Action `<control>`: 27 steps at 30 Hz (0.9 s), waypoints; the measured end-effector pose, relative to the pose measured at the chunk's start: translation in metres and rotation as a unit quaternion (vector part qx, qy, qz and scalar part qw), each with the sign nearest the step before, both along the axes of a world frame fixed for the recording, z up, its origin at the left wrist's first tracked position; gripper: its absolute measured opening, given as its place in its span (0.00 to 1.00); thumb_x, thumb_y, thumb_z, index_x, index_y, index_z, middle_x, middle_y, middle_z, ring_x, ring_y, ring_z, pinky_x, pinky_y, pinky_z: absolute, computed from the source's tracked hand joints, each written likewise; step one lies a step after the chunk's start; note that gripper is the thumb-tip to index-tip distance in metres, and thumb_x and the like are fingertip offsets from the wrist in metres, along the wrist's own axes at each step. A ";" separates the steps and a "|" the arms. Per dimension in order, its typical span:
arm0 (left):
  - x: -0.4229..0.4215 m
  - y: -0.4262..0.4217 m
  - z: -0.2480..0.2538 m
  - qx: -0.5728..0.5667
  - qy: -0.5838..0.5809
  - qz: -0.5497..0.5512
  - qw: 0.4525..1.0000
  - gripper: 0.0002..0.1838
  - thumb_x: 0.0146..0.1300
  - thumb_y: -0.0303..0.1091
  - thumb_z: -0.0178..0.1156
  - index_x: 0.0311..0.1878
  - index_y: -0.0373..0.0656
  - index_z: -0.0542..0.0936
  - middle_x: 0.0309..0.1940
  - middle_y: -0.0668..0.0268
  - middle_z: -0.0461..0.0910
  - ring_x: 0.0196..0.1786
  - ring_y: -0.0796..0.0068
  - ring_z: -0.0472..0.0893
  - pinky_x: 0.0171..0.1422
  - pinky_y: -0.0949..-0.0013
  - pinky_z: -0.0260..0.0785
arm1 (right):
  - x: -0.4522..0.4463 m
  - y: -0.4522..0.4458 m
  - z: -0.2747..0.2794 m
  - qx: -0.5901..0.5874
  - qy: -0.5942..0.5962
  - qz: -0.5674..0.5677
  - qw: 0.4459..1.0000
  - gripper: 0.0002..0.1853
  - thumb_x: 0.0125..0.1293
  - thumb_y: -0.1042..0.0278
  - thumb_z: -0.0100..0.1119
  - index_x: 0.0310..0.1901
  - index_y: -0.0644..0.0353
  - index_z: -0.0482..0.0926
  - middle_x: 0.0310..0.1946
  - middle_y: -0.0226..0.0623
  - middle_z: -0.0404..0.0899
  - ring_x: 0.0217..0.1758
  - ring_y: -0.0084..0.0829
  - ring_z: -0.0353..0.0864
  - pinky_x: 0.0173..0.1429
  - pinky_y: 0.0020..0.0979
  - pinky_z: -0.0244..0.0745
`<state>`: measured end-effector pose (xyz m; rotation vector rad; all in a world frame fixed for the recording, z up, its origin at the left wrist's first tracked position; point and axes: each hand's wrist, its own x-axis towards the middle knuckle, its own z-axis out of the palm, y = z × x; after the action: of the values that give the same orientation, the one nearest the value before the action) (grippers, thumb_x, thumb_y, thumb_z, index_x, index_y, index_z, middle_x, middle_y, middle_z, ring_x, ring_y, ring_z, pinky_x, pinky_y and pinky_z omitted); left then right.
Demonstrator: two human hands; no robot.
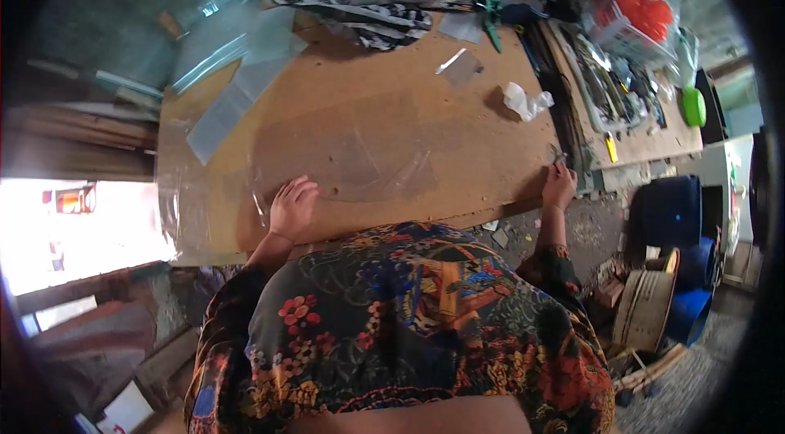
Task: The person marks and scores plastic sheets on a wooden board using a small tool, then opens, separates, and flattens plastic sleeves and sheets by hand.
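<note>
My left hand [294,205] rests near the front edge of the wooden table [458,123], fingers loosely bent and somewhat apart, with nothing visible in them. Beside it lies a clear plastic sheet [360,164], whose outline is hard to make out against the wood. At the table's right front corner, my right hand [560,184] is closed, its fingertips around a small dark, metallic-looking thing [558,157] too small to name. A crumpled white piece [525,102] lies farther back from that hand.
Clear plastic strips [237,94] lie at the left back. Black-and-white cloth [368,21] and a small clear piece [460,67] are at the back. On the right stand a tray of tools [613,82], a yellow-handled tool [611,148], a green container [693,107] and blue barrels [670,209].
</note>
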<state>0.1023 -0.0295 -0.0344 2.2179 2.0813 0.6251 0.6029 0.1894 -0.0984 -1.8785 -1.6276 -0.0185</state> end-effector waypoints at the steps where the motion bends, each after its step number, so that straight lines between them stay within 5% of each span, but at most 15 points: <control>1: 0.001 0.003 0.000 0.030 -0.004 0.026 0.999 0.07 0.52 0.31 0.54 0.35 0.45 0.76 0.39 0.64 0.77 0.47 0.60 0.75 0.48 0.61 0.67 | -0.007 -0.004 0.011 -0.014 0.001 -0.007 1.000 0.10 0.52 0.64 0.61 0.34 0.59 0.78 0.35 0.42 0.75 0.40 0.42 0.74 0.46 0.38 0.70; 4: 0.001 0.011 0.008 0.058 0.084 0.070 0.992 0.05 0.51 0.31 0.54 0.32 0.45 0.74 0.32 0.66 0.75 0.38 0.62 0.76 0.40 0.62 0.69 | -0.053 -0.010 0.046 0.092 -0.069 0.010 0.993 0.13 0.52 0.66 0.61 0.40 0.60 0.76 0.36 0.42 0.75 0.41 0.42 0.74 0.46 0.39 0.70; 5: 0.002 0.013 0.013 0.055 0.088 0.081 0.991 0.05 0.51 0.31 0.54 0.32 0.45 0.74 0.32 0.66 0.75 0.38 0.62 0.76 0.40 0.62 0.69 | -0.077 -0.011 0.056 0.101 -0.049 0.120 0.986 0.14 0.54 0.66 0.59 0.42 0.61 0.74 0.42 0.42 0.72 0.45 0.43 0.71 0.49 0.37 0.68; 6: 0.003 0.016 0.018 0.057 0.109 0.063 0.990 0.05 0.51 0.32 0.54 0.32 0.46 0.73 0.30 0.67 0.74 0.35 0.64 0.76 0.37 0.62 0.69 | -0.110 -0.012 0.049 -0.005 0.245 0.214 0.946 0.15 0.54 0.66 0.59 0.42 0.62 0.74 0.42 0.43 0.72 0.45 0.43 0.71 0.50 0.36 0.67; 9: 0.008 0.022 0.027 0.080 0.129 0.019 0.988 0.05 0.51 0.33 0.54 0.32 0.48 0.73 0.27 0.68 0.73 0.31 0.66 0.75 0.32 0.63 0.68 | -0.215 -0.031 0.072 0.003 0.094 0.560 0.823 0.20 0.52 0.71 0.59 0.49 0.58 0.71 0.44 0.45 0.73 0.46 0.45 0.74 0.47 0.36 0.71; 11: 0.014 0.025 0.032 0.099 0.131 -0.008 0.986 0.05 0.51 0.34 0.54 0.32 0.49 0.73 0.26 0.69 0.72 0.28 0.68 0.75 0.29 0.64 0.68 | -0.275 -0.041 0.077 -0.069 0.032 0.680 0.729 0.21 0.55 0.68 0.57 0.52 0.52 0.70 0.53 0.42 0.67 0.55 0.41 0.68 0.54 0.39 0.66; 15: 0.024 0.020 0.051 0.050 0.182 -0.042 0.981 0.04 0.52 0.36 0.53 0.30 0.50 0.72 0.25 0.69 0.72 0.26 0.70 0.76 0.25 0.68 0.69 | -0.326 -0.049 0.070 -0.082 -0.119 0.706 0.693 0.21 0.57 0.63 0.53 0.54 0.46 0.69 0.61 0.35 0.59 0.64 0.37 0.57 0.61 0.47 0.55; 19: 0.025 0.011 0.048 -0.060 0.151 -0.025 0.986 0.08 0.55 0.43 0.54 0.30 0.50 0.74 0.25 0.68 0.71 0.25 0.66 0.76 0.25 0.65 0.70 | -0.340 -0.016 0.072 -0.119 -0.256 0.641 0.714 0.22 0.60 0.57 0.48 0.57 0.41 0.66 0.63 0.31 0.57 0.68 0.36 0.51 0.64 0.55 0.43; 23: 0.023 -0.003 0.061 -0.051 0.090 0.020 0.994 0.08 0.55 0.41 0.54 0.30 0.48 0.75 0.26 0.65 0.72 0.26 0.64 0.76 0.27 0.63 0.70 | -0.354 0.044 0.050 -0.178 -0.276 0.502 0.800 0.22 0.62 0.59 0.47 0.59 0.47 0.64 0.63 0.39 0.56 0.66 0.39 0.54 0.63 0.60 0.41; 26: 0.019 -0.010 0.097 -0.033 -0.046 0.082 0.995 0.08 0.54 0.38 0.54 0.28 0.44 0.75 0.24 0.62 0.73 0.26 0.61 0.76 0.29 0.61 0.69 | -0.358 0.023 0.107 -0.106 -0.305 0.493 0.808 0.25 0.62 0.59 0.48 0.60 0.54 0.62 0.63 0.43 0.55 0.62 0.44 0.60 0.63 0.55 0.48; 27: 0.016 -0.012 0.105 -0.021 -0.098 0.111 0.989 0.08 0.54 0.38 0.54 0.27 0.44 0.75 0.23 0.61 0.73 0.27 0.60 0.76 0.29 0.60 0.68 | -0.355 0.012 0.110 -0.187 -0.106 0.620 0.755 0.25 0.61 0.61 0.50 0.60 0.57 0.62 0.62 0.44 0.57 0.60 0.43 0.64 0.62 0.48 0.54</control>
<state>0.1182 -0.0416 0.0703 1.8335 2.2311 0.7702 0.2481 0.2010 0.0117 -0.6562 -2.8874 0.7133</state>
